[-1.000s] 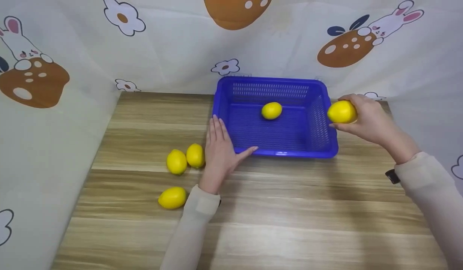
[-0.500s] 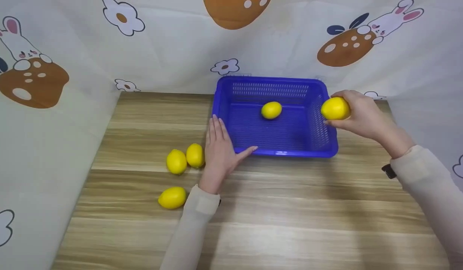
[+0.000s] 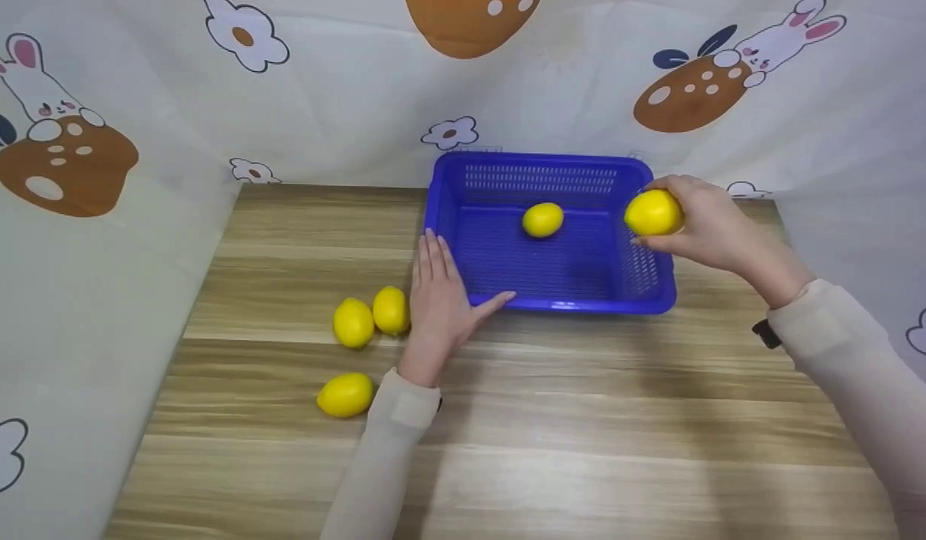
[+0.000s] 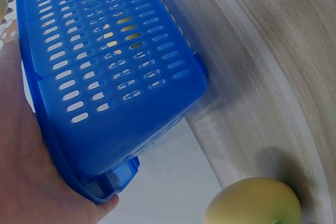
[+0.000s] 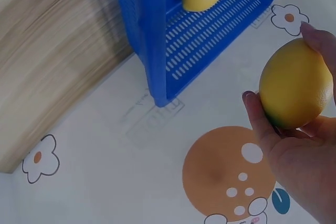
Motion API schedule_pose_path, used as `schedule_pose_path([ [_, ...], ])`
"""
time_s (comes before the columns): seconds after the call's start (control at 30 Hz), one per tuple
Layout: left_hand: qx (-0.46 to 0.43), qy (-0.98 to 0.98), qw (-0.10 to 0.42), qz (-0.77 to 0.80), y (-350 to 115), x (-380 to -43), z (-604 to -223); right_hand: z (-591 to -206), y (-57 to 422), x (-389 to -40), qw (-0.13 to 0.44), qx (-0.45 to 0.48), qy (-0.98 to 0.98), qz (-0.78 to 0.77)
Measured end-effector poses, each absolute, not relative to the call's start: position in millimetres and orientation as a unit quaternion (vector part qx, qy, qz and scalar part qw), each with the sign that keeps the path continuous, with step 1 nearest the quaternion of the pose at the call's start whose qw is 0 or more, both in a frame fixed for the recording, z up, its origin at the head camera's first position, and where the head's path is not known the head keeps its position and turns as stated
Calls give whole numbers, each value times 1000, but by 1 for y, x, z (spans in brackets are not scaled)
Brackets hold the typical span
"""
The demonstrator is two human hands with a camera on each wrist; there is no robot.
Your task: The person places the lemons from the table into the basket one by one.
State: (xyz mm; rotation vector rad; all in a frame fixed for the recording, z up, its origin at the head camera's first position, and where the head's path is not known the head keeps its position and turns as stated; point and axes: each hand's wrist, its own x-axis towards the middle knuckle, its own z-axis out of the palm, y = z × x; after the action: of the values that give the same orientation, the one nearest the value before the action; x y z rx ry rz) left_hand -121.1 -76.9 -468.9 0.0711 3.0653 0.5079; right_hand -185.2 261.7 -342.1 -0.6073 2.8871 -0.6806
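A blue plastic basket (image 3: 538, 307) with slotted walls stands at the back of the table, and one lemon (image 3: 543, 220) lies on its floor. My left hand (image 3: 439, 304) rests on the basket's front left corner, fingers straight along the left rim and thumb out over the front rim. With thumb and fingers, my right hand (image 3: 714, 225) grips a second lemon (image 3: 653, 213) over the basket's right side. The right wrist view shows this held lemon (image 5: 295, 84) between thumb and fingers, apart from the basket wall.
Left of my left hand, two lemons (image 3: 353, 322) sit side by side on the wooden table (image 3: 553, 420). Another lemon (image 3: 346, 395) lies nearer the front, beside my left sleeve. A patterned cloth (image 3: 343, 97) hangs behind the table and at both sides.
My right hand has moved left with the lemon, from beside the basket's right rim to over its right side. The left hand and the other lemons have stayed put.
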Motion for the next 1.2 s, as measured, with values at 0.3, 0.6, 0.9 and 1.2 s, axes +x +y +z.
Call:
schedule_pose_path([
  [0.3, 20, 986, 20, 167, -77, -121, -469, -343, 253, -188, 49, -216, 948, -228],
  [0.6, 20, 986, 26, 164, -77, -122, -468, -342, 246, -189, 59, -217, 948, -224],
  [0.9, 19, 985, 28, 167, -77, -122, -469, -341, 244, -190, 64, -220, 946, -229],
  [1.2, 21, 985, 20, 171, -77, -121, -469, -342, 248, -189, 78, -212, 945, -236],
])
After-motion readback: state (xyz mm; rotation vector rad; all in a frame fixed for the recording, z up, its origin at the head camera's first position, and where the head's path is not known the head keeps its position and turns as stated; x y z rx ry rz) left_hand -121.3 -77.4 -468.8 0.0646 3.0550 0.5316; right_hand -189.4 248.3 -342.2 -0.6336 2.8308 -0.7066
